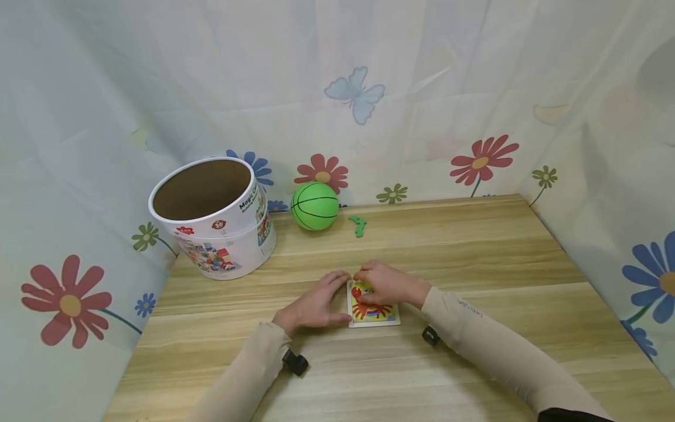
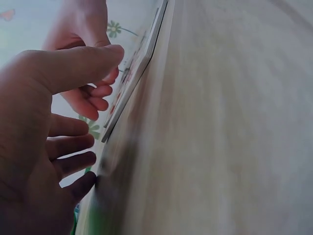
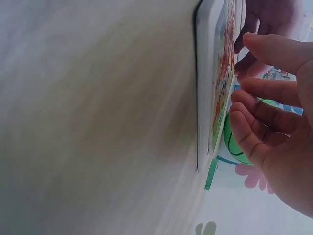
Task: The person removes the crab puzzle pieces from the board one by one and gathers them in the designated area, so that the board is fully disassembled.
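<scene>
A small crab puzzle board (image 1: 377, 313) with a pale rim and a red crab on yellow lies flat on the table. My left hand (image 1: 314, 302) is at its left side, thumb near the lower left corner and fingertips near the upper left. Over the board's upper part is my right hand (image 1: 387, 282), its thumb above the crab and its fingers loosely bent. Nothing shows between the thumb and fingers of the right hand (image 3: 276, 105) in the right wrist view. The left hand (image 2: 44, 132) has its thumb and fingers spread apart in the left wrist view.
A large white cardboard bucket (image 1: 232, 255) with printed toy pictures stands at the back left. Beside it sits a green ball (image 1: 314, 206) with black lines, and right of that lies a small green curved piece (image 1: 359, 225). A flower-printed curtain (image 1: 411, 135) surrounds the wooden table (image 1: 474, 264).
</scene>
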`<state>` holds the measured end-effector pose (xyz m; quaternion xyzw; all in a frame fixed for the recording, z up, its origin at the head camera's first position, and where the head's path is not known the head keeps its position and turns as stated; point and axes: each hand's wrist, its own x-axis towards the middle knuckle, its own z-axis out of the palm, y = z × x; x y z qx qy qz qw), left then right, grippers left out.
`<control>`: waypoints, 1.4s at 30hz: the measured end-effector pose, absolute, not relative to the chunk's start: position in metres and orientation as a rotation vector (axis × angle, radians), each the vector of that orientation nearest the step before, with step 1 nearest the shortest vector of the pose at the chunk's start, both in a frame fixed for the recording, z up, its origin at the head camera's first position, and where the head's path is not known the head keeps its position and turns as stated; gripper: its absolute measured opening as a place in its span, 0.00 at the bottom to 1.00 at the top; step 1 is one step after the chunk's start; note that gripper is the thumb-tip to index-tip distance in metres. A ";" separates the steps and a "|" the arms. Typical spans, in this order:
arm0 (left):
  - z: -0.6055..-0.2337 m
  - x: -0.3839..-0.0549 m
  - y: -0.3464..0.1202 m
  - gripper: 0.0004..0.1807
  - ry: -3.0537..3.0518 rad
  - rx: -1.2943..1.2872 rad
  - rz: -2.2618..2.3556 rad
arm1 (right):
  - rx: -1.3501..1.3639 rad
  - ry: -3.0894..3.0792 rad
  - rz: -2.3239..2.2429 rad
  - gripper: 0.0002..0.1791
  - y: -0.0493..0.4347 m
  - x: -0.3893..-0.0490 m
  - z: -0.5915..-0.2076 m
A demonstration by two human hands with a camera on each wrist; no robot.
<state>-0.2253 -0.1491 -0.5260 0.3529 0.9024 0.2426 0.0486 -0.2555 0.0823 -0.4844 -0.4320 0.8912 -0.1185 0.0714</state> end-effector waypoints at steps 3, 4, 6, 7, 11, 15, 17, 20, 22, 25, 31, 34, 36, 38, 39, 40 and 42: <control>-0.525 -0.224 -0.148 0.53 2.754 1.082 0.696 | -1.289 2.679 -0.360 0.28 0.082 -0.256 -0.486; -0.524 -0.224 -0.148 0.53 2.758 1.077 0.673 | -1.285 2.679 -0.360 0.28 0.082 -0.256 -0.486; -0.523 -0.223 -0.147 0.53 2.766 1.069 0.625 | -1.290 2.679 -0.359 0.27 0.082 -0.257 -0.487; -0.523 -0.223 -0.147 0.53 2.768 1.067 0.605 | -1.294 2.681 -0.359 0.27 0.082 -0.257 -0.488; -0.523 -0.223 -0.145 0.51 2.773 1.068 0.551 | -1.321 2.682 -0.354 0.25 0.082 -0.258 -0.490; -0.523 -0.223 -0.145 0.51 2.774 1.067 0.539 | -1.330 2.681 -0.353 0.24 0.081 -0.259 -0.491; -0.524 -0.224 -0.144 0.51 2.780 1.073 0.531 | -1.328 2.679 -0.355 0.23 0.080 -0.259 -0.492; -0.524 -0.224 -0.144 0.50 2.786 1.078 0.520 | -1.326 2.677 -0.352 0.23 0.080 -0.260 -0.493; -0.524 -0.224 -0.144 0.50 2.786 1.077 0.523 | -1.324 2.679 -0.346 0.23 0.080 -0.260 -0.494; -0.523 -0.224 -0.143 0.51 2.785 1.073 0.528 | -1.327 2.678 -0.341 0.23 0.079 -0.260 -0.494; -0.522 -0.224 -0.143 0.51 2.786 1.063 0.521 | -1.357 2.679 -0.351 0.23 0.077 -0.261 -0.494; -0.522 -0.224 -0.143 0.51 2.786 1.057 0.520 | -1.373 2.678 -0.369 0.22 0.076 -0.262 -0.495; -0.521 -0.224 -0.143 0.52 2.784 1.052 0.519 | -1.373 2.676 -0.377 0.22 0.076 -0.262 -0.496; -0.521 -0.224 -0.143 0.52 2.780 1.046 0.521 | -1.371 2.675 -0.382 0.22 0.076 -0.263 -0.496; -0.521 -0.223 -0.143 0.52 2.781 1.048 0.522 | -1.366 2.676 -0.381 0.21 0.076 -0.263 -0.496; -0.522 -0.223 -0.143 0.52 2.781 1.046 0.522 | -1.363 2.677 -0.383 0.21 0.076 -0.262 -0.496; -0.522 -0.223 -0.143 0.52 2.778 1.045 0.529 | -1.355 2.678 -0.385 0.20 0.074 -0.262 -0.496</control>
